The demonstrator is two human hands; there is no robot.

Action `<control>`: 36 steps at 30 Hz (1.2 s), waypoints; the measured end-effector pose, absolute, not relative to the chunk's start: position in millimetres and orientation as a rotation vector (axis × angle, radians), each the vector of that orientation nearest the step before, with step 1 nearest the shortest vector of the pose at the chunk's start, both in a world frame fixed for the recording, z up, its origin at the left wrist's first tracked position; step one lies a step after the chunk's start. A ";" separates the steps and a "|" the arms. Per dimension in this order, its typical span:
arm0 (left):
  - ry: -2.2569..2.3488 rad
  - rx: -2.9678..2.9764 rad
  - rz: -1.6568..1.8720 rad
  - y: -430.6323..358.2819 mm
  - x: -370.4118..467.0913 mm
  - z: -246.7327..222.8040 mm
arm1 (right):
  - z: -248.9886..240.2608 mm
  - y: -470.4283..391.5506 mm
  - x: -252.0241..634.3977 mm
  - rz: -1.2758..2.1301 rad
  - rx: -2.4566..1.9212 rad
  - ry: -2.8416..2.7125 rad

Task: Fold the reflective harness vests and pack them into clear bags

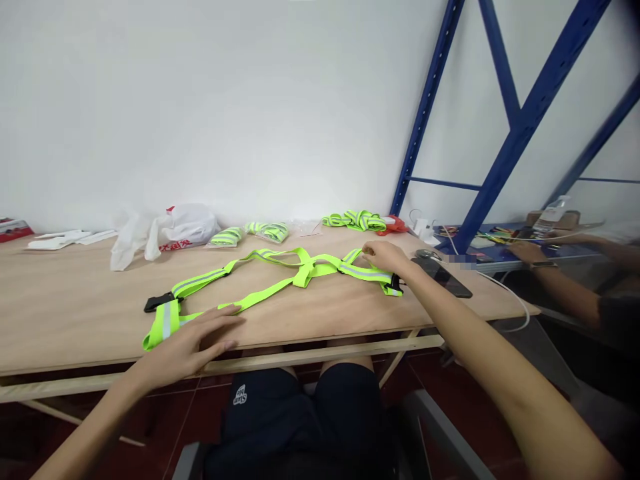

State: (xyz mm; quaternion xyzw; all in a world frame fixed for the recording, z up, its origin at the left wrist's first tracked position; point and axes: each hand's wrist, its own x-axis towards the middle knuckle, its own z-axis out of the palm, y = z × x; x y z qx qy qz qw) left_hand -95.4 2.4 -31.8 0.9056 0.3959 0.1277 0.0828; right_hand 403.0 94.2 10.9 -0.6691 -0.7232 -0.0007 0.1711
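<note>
A neon-yellow reflective vest [270, 297], made of elastic straps with silver stripes, lies spread across the wooden table. One black buckle [159, 302] is at its left end, and another black buckle [395, 285] sits at the right end, partly behind my wrist. My left hand [193, 341] is open over the near table edge, its fingers apart and touching the lower strap at the left. Fingers bent, my right hand [386, 257] pinches the vest's upper right strap; the fingertips are partly hidden.
Packed neon bundles [270, 231], a loose strap pile [357, 220] and a white plastic bag [187, 225] line the wall. A phone [443, 277] and white cable [520, 303] lie right, near the blue rack [500, 153]. Another person's hand [527, 252] is at the right.
</note>
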 end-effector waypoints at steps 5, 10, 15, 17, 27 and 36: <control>1.141 2.793 0.559 -8.7 -106.7 -32.3 | -1.2 54.4 399.4 -0.241 -1.750 -2.057; 1.248 2.815 0.729 -17.3 -104.3 -36.2 | -8.7 11.5 429.8 -0.137 -1.950 -2.088; 1.307 2.721 0.489 -8.8 -92.5 -43.7 | -11.7 1.9 459.8 0.088 -1.916 -2.099; 1.328 2.652 0.507 -3.7 -98.7 -46.4 | -14.3 2.4 465.7 0.054 -1.786 -2.037; 1.790 2.299 0.626 16.4 -188.7 -43.8 | -46.7 9.6 491.8 -0.362 -1.624 -1.679; 2.135 2.298 0.597 20.7 -215.9 -33.3 | -14.5 43.5 488.1 -0.399 -1.921 -1.457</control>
